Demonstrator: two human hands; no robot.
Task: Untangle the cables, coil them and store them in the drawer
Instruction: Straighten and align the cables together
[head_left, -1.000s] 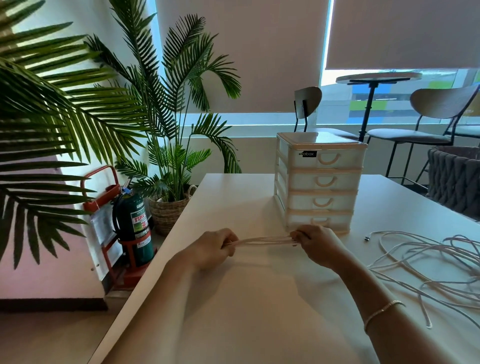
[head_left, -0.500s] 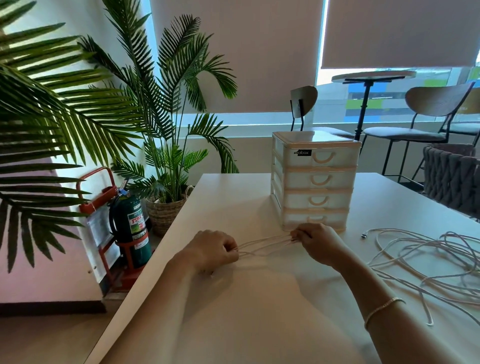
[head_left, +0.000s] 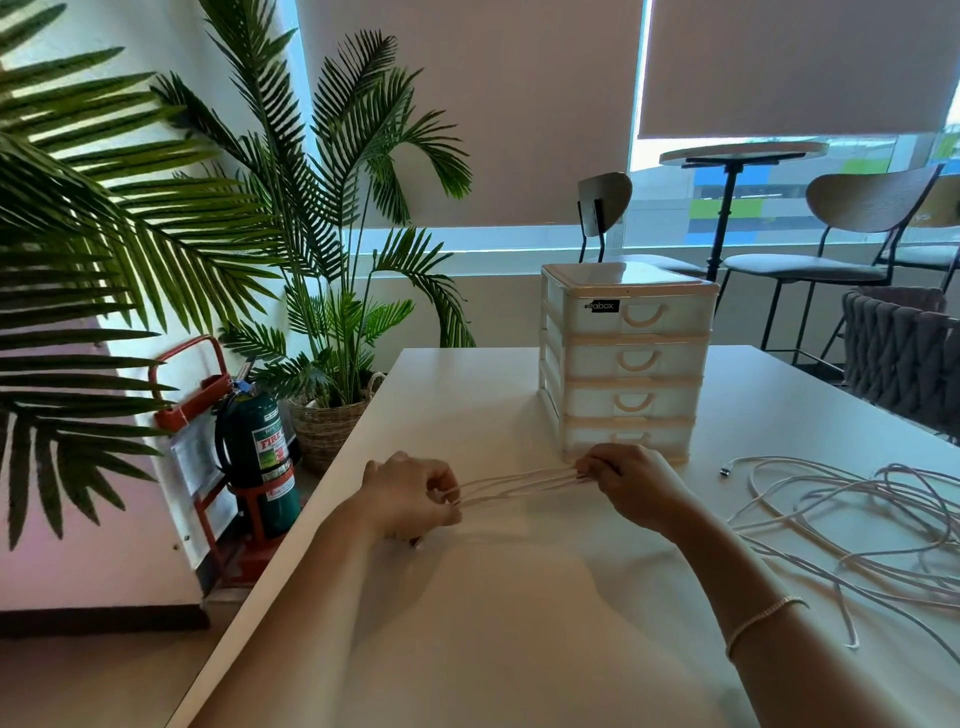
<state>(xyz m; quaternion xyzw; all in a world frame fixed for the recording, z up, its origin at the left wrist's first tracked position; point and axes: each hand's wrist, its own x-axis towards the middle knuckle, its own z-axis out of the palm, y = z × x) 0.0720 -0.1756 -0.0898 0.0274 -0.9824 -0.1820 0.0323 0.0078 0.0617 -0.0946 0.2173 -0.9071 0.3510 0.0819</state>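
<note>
Your forearms are bare, with no sleeves reaching them. On your right wrist you wear a thin, pale beaded bracelet (head_left: 763, 616). Your left hand (head_left: 410, 493) shows no rings.

potted palms (head_left: 332, 249) and a green fire extinguisher (head_left: 257, 457) stand left of the table (head_left: 519, 623); chairs (head_left: 852, 234) behind.

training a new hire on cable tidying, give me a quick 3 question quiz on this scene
1. True or false: one drawer of the drawer unit stands open.
2. What are the left hand and right hand holding between them?
3. The loose cable pile lies where? A) right of the right hand B) on top of the unit C) on the floor

Key: 1 false, all four look closed. 2 a looped white cable, stretched between them. 3 A.
</note>
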